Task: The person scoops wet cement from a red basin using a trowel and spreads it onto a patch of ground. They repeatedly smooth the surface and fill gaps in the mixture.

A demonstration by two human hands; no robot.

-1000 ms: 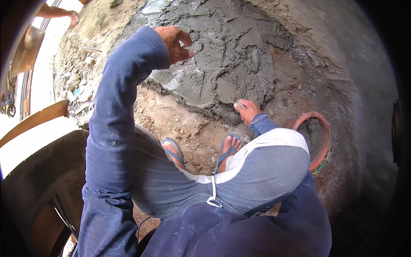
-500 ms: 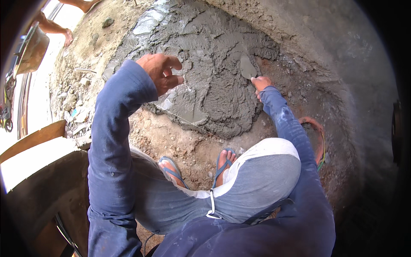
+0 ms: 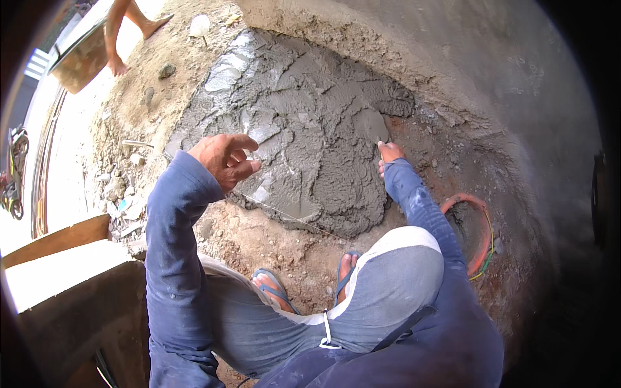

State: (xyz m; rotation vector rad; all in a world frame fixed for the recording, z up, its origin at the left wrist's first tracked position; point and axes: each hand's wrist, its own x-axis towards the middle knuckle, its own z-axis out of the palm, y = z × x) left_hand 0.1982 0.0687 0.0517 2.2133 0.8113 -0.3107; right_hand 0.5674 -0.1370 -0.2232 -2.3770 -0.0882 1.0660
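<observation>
My left hand (image 3: 226, 161) hangs over a wide patch of wet grey mortar (image 3: 301, 155), fingers loosely bent and apart, with nothing in them. My right hand (image 3: 390, 156) is at the patch's right edge, closed on the handle of a trowel, whose mortar-coated blade (image 3: 370, 126) lies on the mortar surface. A thin string (image 3: 291, 214) runs across the near edge of the patch. Below it, on pale dirt, are my feet in sandals (image 3: 278, 291).
An orange ring or pipe (image 3: 482, 233) with thin cables is at right, beside a rough concrete wall (image 3: 511, 103). At top left are another person's bare legs (image 3: 116, 45) and a battered container (image 3: 81, 64). A motorbike (image 3: 16, 171) and curved boards (image 3: 58, 239) are at left.
My right hand has moved forward along the mortar's right edge with the trowel. My left hand sits lower in the view, still open. The view has shifted and the other person's legs have moved.
</observation>
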